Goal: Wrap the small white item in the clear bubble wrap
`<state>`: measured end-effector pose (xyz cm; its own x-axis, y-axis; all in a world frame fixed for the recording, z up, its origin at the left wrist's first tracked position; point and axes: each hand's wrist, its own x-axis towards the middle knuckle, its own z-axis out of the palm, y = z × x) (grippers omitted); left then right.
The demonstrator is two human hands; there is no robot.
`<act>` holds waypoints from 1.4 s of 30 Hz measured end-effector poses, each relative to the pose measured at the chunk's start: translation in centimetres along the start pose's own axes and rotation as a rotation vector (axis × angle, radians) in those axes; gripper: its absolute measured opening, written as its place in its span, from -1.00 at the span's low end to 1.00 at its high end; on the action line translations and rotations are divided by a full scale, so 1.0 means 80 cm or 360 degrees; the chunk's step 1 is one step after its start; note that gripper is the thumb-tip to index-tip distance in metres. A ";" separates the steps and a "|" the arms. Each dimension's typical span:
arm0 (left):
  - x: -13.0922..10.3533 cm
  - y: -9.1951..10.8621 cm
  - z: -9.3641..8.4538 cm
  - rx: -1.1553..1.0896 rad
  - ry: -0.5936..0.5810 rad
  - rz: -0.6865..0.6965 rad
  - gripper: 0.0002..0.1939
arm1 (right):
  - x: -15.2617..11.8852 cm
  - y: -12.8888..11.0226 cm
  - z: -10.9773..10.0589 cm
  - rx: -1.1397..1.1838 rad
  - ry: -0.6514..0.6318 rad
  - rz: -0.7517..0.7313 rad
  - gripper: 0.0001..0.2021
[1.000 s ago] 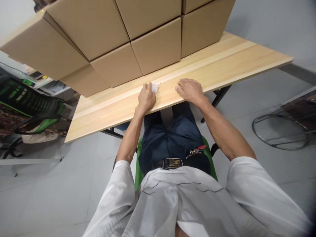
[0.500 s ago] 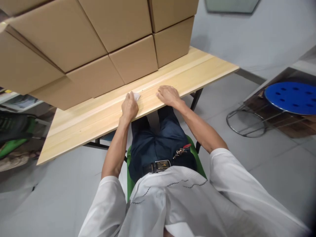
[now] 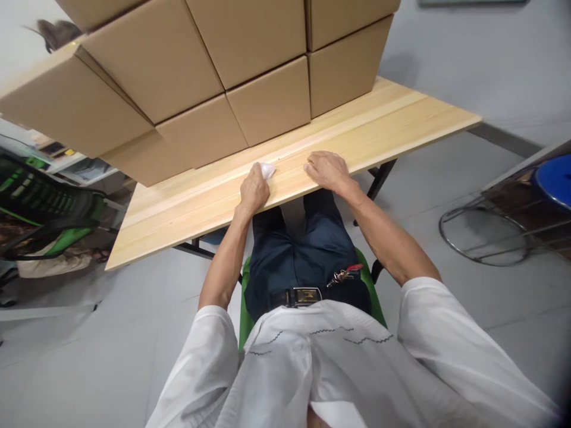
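My left hand is closed around a crumpled white tissue, part of which sticks out past the thumb side. That hand rests on the pale wooden table near its front edge. To the right of it, my right hand lies palm down on the same tabletop with its fingers loosely bent. I see nothing held in it, though the palm side is hidden. A gap of bare wood separates the two hands.
Stacked cardboard boxes stand along the table's back half, just beyond my hands. A black and green chair is at the left. A blue-topped stool is at the right, near the grey wall.
The whole view has shifted, so table, boxes and hands appear farther right. Both hands keep about the same places on the table, the tissue still in the left.
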<state>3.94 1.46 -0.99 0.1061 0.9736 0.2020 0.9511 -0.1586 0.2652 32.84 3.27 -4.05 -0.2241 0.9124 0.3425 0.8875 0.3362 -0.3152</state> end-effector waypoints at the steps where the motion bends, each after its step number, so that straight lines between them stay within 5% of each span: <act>1: -0.001 0.002 -0.001 0.0005 -0.0009 -0.0017 -0.30 | 0.001 0.001 0.001 -0.0012 -0.0005 -0.0010 -0.50; 6: -0.004 0.001 -0.002 0.0010 -0.0028 -0.0050 -0.35 | 0.014 -0.007 0.002 0.0063 -0.0103 -0.0053 -0.54; 12: 0.000 -0.015 0.007 0.0011 0.0003 0.0011 -0.46 | 0.054 -0.060 0.027 0.0442 -0.0235 -0.0268 -0.38; 18: 0.002 -0.020 0.010 0.0038 -0.0023 0.0029 -0.61 | 0.076 -0.099 0.044 0.0379 -0.0283 -0.0372 -0.44; 31: -0.002 -0.019 0.000 0.0257 -0.0163 0.0171 -0.48 | 0.071 -0.123 0.030 0.0222 -0.0272 0.0002 -0.57; 42: 0.000 -0.025 0.006 0.0311 -0.0185 0.0251 -0.40 | 0.058 -0.144 0.022 0.0062 -0.0207 0.0127 -0.46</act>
<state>2.21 1.87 -1.98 0.2790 0.9535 0.1141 0.9569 -0.2860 0.0498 20.87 4.08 -0.41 -0.2063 0.9582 0.1981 0.8887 0.2682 -0.3719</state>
